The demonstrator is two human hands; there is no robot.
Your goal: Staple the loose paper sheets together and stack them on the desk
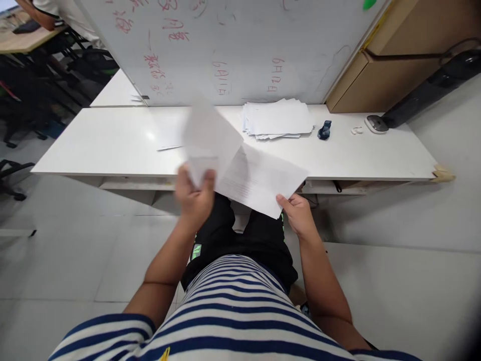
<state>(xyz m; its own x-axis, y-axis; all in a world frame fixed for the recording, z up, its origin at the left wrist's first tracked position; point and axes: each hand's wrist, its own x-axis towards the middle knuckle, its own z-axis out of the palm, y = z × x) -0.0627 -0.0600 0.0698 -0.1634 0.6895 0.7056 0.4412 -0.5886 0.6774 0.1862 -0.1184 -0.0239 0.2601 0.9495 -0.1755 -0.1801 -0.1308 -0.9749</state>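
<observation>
My left hand (195,193) pinches the lower edge of a white paper sheet (212,130), which is smeared by motion. With thumb on top, my right hand (298,213) grips the corner of a printed sheet (263,175) that bears lines of text. The two sheets meet or overlap near the middle, over the front edge of the white desk (124,145). Behind them lies an uneven stack of paper (278,119). Left of the blurred sheet, another white paper (169,135) lies on the desk.
A whiteboard (240,50) with red writing stands at the desk's back. To the right are a dark wristwatch-like item (324,130), white earbuds (356,130), a computer mouse (376,124), a black cylinder (432,90) and cardboard boxes (383,82). Another person's arm (39,14) shows at upper left.
</observation>
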